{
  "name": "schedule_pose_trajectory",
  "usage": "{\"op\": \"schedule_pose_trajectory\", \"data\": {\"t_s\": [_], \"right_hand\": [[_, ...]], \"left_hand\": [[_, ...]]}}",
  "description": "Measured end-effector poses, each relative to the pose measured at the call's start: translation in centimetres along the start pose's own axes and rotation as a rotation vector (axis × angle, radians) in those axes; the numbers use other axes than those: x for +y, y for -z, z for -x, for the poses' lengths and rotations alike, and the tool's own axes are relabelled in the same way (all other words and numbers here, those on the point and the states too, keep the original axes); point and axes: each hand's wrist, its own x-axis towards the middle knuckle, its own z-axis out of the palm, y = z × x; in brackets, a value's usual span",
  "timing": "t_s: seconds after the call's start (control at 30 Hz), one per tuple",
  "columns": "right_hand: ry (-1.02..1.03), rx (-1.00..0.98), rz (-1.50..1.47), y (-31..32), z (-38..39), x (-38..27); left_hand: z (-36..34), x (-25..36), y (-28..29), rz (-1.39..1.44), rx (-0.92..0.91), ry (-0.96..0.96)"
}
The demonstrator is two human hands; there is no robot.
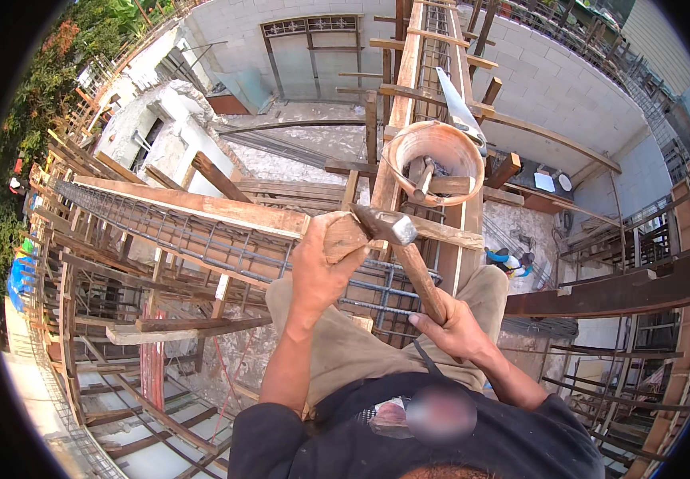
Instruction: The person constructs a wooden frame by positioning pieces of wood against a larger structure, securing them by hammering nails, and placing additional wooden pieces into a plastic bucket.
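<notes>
My left hand (321,271) grips a short wooden piece (335,238) at the end of a long board. My right hand (448,323) is wrapped round the wooden handle of a hammer (397,231), whose steel head is at the wooden piece's upper right. Beneath both hands runs a steel rebar cage (225,255) in timber formwork. Just beyond the hammer, an orange bucket (470,150) holds a few tools with handles, and a handsaw (454,96) lies behind it on the beam formwork.
I am high among timber beams (552,128), props and rebar, my knees astride the formwork. A floor (297,152) with steel bars lies far below, bounded by block walls (520,64). A person (512,263) is down below at the right. Trees (33,112) stand at left.
</notes>
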Motion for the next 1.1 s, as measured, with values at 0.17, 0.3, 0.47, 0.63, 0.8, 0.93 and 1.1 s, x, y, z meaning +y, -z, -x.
{"op": "schedule_pose_trajectory", "data": {"t_s": [0.17,0.3,0.47,0.63,0.8,0.93,1.1], "right_hand": [[-0.204,-0.143,-0.528,0.8,-0.2,-3.9],[0.388,0.045,-0.561,3.5,0.8,-6.0],[0.431,0.217,-0.164,0.5,-0.1,-1.6],[-0.323,-0.17,-0.544,0.1,0.0,-1.9],[0.18,-0.062,-0.472,2.9,0.8,-5.6],[0.717,0.252,-0.495,3.7,0.9,-3.4],[-0.185,-0.059,-0.086,-0.4,0.2,0.4]], "left_hand": [[-0.1,-0.5,1.0,0.001,0.008,0.074],[0.1,-0.1,1.1,0.011,0.017,0.04],[0.0,-0.5,0.6,-0.003,-0.018,0.031],[0.4,-0.3,0.6,0.017,-0.037,0.089],[0.9,-1.3,1.8,-0.031,-0.02,0.034],[0.5,-0.9,1.0,0.004,-0.037,-0.002],[0.9,-1.1,1.8,-0.046,-0.063,-0.002]]}}
